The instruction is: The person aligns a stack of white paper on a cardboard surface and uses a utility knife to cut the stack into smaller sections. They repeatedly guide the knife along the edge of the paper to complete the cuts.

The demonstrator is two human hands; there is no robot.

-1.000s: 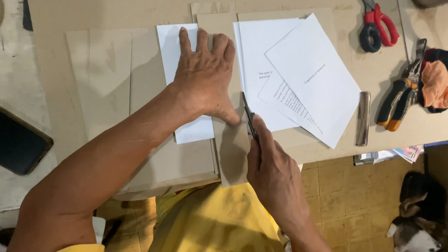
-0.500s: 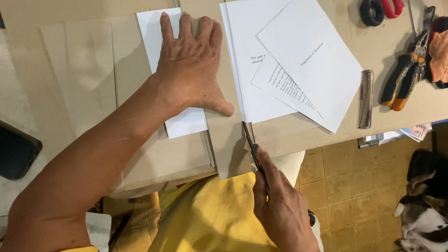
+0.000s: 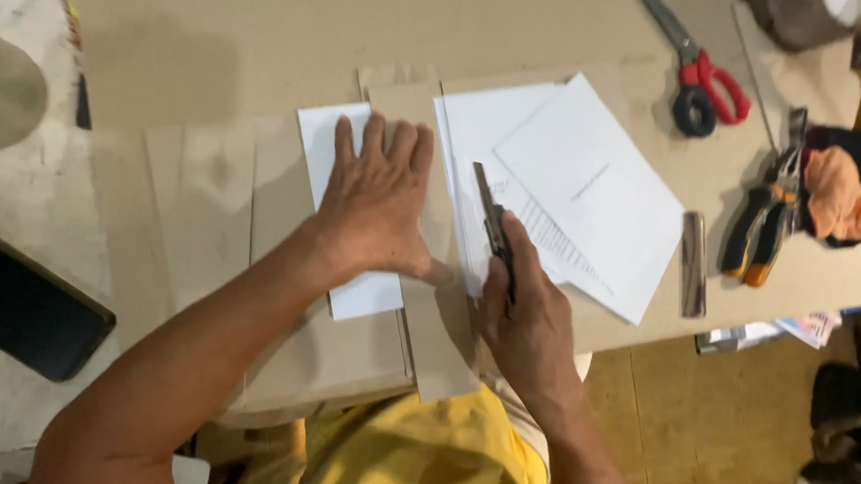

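Observation:
My left hand (image 3: pixel 379 202) lies flat, fingers spread, on a white sheet (image 3: pixel 331 148) and a brown cardboard strip (image 3: pixel 427 299) on the table. My right hand (image 3: pixel 528 317) grips a slim dark utility knife (image 3: pixel 493 225) whose blade points away from me, beside the strip's right edge and over the edge of a stack of white printed papers (image 3: pixel 576 180). The two hands are close, the left thumb almost touching the right hand. Larger cardboard sheets (image 3: pixel 203 196) lie under the strip and the white sheet.
Red-handled scissors (image 3: pixel 699 75), orange-and-black pliers (image 3: pixel 760 225), an orange-and-black glove (image 3: pixel 838 185) and a small metal comb (image 3: pixel 694 263) sit at the right. A dark phone (image 3: pixel 27 309) lies at the left. The table edge runs near my yellow shirt (image 3: pixel 414 451).
My right hand moved the knife from the near end of the cardboard strip back up to its far part. The view shifted; my left hand stayed pressed on the sheet.

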